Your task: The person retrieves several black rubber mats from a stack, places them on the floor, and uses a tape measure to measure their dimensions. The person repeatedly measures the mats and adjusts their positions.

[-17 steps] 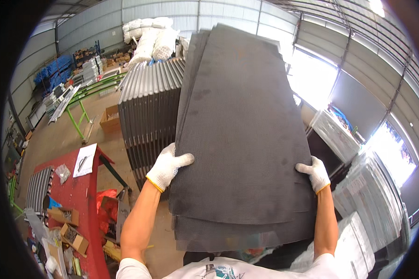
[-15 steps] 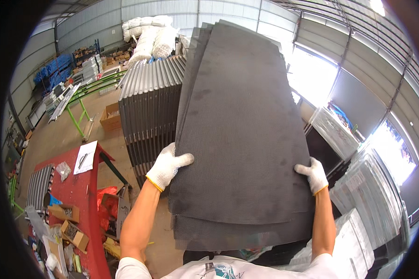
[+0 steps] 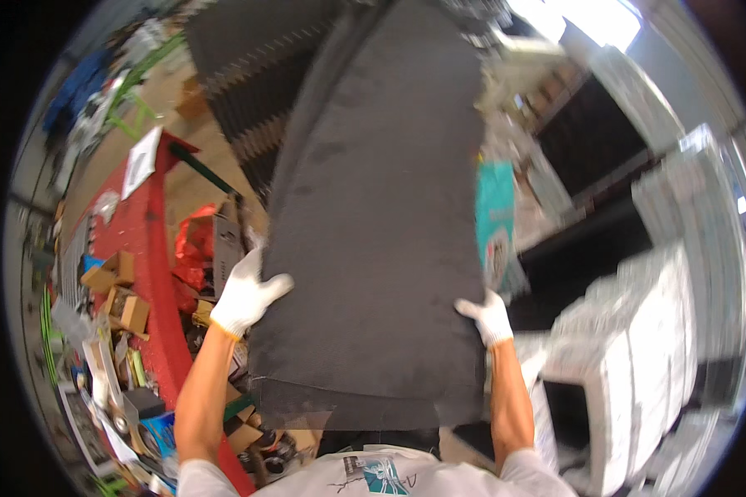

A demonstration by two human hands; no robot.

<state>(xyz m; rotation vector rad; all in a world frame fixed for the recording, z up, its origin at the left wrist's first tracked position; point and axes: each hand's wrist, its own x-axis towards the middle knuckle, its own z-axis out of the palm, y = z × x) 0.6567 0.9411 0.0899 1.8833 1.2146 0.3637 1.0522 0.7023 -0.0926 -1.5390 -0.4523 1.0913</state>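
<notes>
A stack of long dark grey mesh sheets [image 3: 373,215] stretches away from my body, its layers slightly out of line along the left side and near end. Gripping its left edge is my left hand [image 3: 250,291] in a white knit glove, thumb on top and fingers hidden underneath. My right hand [image 3: 486,318], gloved the same way, clasps the right edge with its thumb over the top sheet. The picture is somewhat blurred by motion.
To the left stands a red table [image 3: 159,273] with small cardboard boxes [image 3: 127,310] and a white paper [image 3: 142,163]. Dark slatted panels [image 3: 253,62] stand beyond the sheets. At right are white wrapped stacks [image 3: 630,348] and a teal bag [image 3: 495,207].
My view has turned downward and to the right. The mesh sheets have come lower and to the left in view, still held by both hands, and the teal bag has come into sight.
</notes>
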